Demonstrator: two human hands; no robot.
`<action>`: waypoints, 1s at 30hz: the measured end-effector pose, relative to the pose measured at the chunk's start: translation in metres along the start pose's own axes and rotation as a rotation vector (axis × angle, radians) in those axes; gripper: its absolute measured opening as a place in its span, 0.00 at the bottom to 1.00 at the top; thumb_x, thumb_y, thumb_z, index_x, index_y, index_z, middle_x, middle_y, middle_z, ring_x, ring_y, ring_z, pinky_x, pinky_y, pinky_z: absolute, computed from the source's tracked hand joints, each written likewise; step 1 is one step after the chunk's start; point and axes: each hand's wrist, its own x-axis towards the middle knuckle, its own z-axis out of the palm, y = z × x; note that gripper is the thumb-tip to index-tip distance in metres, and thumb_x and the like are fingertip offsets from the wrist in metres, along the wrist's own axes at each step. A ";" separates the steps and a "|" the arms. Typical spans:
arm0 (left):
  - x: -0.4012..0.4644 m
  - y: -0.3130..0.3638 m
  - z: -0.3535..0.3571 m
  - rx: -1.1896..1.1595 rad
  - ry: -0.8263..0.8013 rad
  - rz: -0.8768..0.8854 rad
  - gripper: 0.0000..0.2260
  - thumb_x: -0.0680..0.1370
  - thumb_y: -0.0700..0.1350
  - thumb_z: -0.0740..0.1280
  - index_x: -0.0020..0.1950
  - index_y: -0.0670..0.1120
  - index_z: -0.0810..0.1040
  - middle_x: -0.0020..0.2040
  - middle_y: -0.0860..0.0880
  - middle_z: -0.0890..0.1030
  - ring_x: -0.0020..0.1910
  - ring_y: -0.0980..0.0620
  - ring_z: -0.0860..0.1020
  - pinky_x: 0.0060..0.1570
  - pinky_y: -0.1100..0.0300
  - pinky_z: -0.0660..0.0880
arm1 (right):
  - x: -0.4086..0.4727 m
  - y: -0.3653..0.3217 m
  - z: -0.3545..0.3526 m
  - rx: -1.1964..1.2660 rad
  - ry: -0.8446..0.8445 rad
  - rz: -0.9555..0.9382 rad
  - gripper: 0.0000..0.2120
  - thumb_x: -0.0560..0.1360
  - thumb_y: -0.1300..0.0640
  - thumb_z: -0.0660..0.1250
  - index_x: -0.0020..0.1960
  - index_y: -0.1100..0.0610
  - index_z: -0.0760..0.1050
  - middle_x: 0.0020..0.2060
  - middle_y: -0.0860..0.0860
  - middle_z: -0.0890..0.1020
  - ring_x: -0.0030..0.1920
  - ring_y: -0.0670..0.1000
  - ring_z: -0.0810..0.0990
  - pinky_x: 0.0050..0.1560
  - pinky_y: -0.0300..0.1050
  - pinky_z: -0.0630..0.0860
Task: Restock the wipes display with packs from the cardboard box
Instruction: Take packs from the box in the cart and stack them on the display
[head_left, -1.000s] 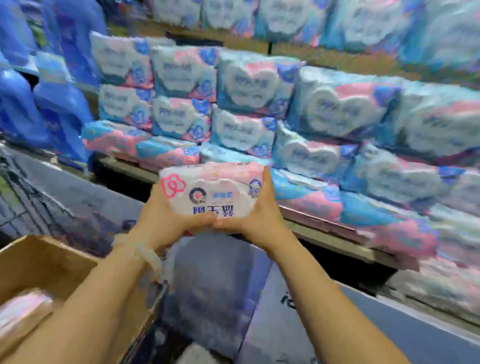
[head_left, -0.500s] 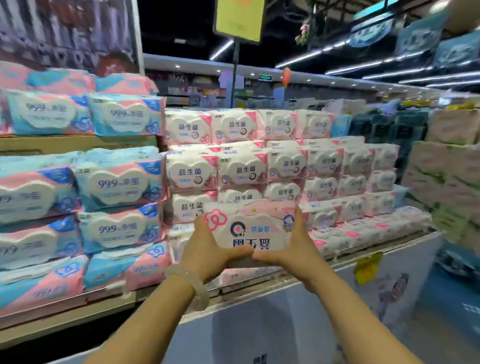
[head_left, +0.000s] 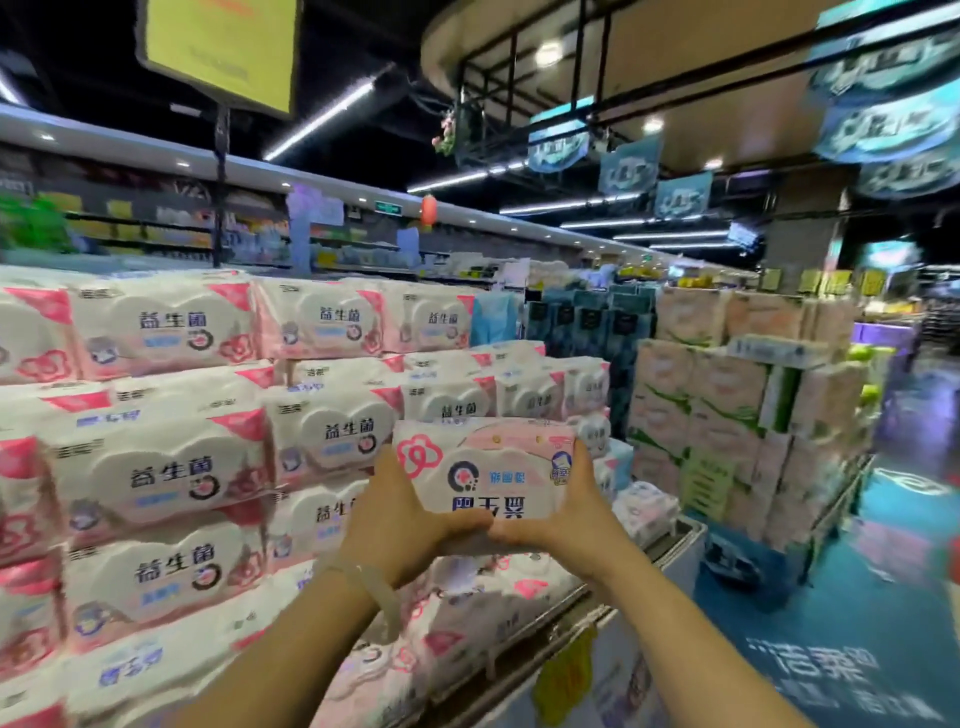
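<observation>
We now face the pink-and-white wipes display (head_left: 218, 467); half a second ago the blue-packed shelf filled our left. Our left hand (head_left: 395, 519) and right hand (head_left: 566, 514) clasp one wipes pack (head_left: 483, 473) between them, fingers curled round its ends, held up before the stacked rows. The placing spot looks close.

Both hands, left hand (head_left: 395, 512) and right hand (head_left: 563, 512), grip a pink-and-white plastic wipes pack (head_left: 485, 470) before the stacked wipes display (head_left: 171, 467).
</observation>
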 end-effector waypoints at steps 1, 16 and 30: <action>0.015 0.001 0.006 0.016 0.018 -0.007 0.38 0.55 0.71 0.73 0.61 0.55 0.74 0.53 0.58 0.80 0.53 0.58 0.80 0.49 0.55 0.80 | 0.015 0.002 -0.008 0.000 0.009 -0.005 0.54 0.63 0.62 0.80 0.74 0.44 0.47 0.64 0.45 0.71 0.62 0.50 0.74 0.50 0.39 0.79; 0.197 0.030 0.036 0.188 0.354 -0.179 0.35 0.64 0.55 0.78 0.61 0.41 0.64 0.54 0.45 0.75 0.52 0.44 0.77 0.51 0.47 0.77 | 0.261 0.009 -0.067 0.049 -0.229 -0.261 0.57 0.66 0.64 0.78 0.78 0.49 0.39 0.61 0.44 0.70 0.54 0.46 0.77 0.43 0.33 0.78; 0.300 -0.006 0.070 0.096 0.222 -0.294 0.38 0.55 0.59 0.81 0.59 0.47 0.75 0.52 0.51 0.83 0.52 0.51 0.82 0.54 0.48 0.79 | 0.403 0.071 -0.106 -0.151 -0.427 -0.335 0.54 0.61 0.51 0.81 0.76 0.49 0.50 0.66 0.44 0.70 0.64 0.47 0.72 0.63 0.45 0.71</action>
